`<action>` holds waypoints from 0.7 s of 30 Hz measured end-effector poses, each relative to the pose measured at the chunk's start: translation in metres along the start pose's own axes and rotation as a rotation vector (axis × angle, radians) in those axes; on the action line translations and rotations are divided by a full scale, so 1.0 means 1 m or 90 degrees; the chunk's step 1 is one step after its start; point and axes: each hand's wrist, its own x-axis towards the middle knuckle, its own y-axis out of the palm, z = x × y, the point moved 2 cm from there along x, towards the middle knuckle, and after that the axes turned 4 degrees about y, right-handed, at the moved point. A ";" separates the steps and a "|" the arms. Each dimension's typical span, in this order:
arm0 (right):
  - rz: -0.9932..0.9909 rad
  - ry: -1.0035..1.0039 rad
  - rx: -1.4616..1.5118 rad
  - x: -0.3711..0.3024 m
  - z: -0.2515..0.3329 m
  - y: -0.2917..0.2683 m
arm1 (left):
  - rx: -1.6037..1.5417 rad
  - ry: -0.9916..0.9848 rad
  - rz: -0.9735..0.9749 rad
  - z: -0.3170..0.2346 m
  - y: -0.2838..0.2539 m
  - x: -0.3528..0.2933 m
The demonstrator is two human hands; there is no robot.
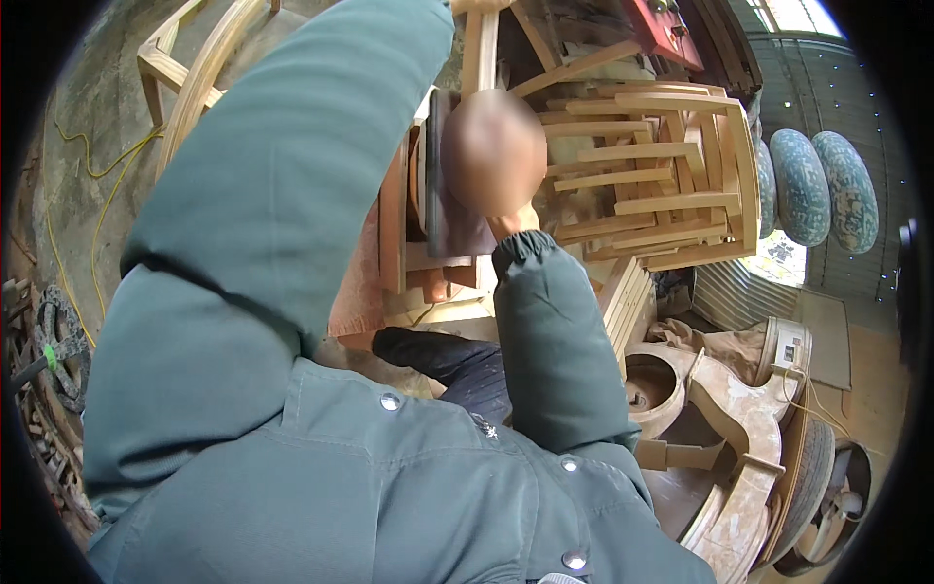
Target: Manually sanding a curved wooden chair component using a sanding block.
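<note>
My left arm stretches far ahead, and at the top edge my left hand (477, 5), partly cut off, is closed on a pale wooden bar (480, 54). The bar runs back toward me over a dark brown flat band (465, 229), which looks like a sanding belt on a wooden frame (393, 229). Close beside the band is my right hand (513, 224); only its wrist and lower part show. A blurred round patch covers its fingers and the bar's near end, so its grip is hidden.
Curved pale wooden frames (671, 185) are stacked at right. A large band-saw-like machine (739, 419) stands lower right, near wheels (817, 477). Blue-grey tyres (844, 190) hang far right. A chair frame (209, 83) and yellow cord (97, 170) lie at left.
</note>
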 end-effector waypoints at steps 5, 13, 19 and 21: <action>0.011 0.005 0.005 0.026 0.009 0.007 | 0.137 0.003 -0.103 0.022 0.004 0.031; 0.020 0.008 0.041 -0.007 0.002 0.000 | 0.182 0.031 -0.124 0.017 0.019 0.003; 0.047 0.023 -0.029 -0.070 -0.011 -0.033 | 0.178 0.005 -0.095 -0.027 0.040 -0.063; 0.032 0.010 -0.031 -0.092 -0.015 -0.041 | 0.167 -0.036 -0.071 -0.034 0.040 -0.092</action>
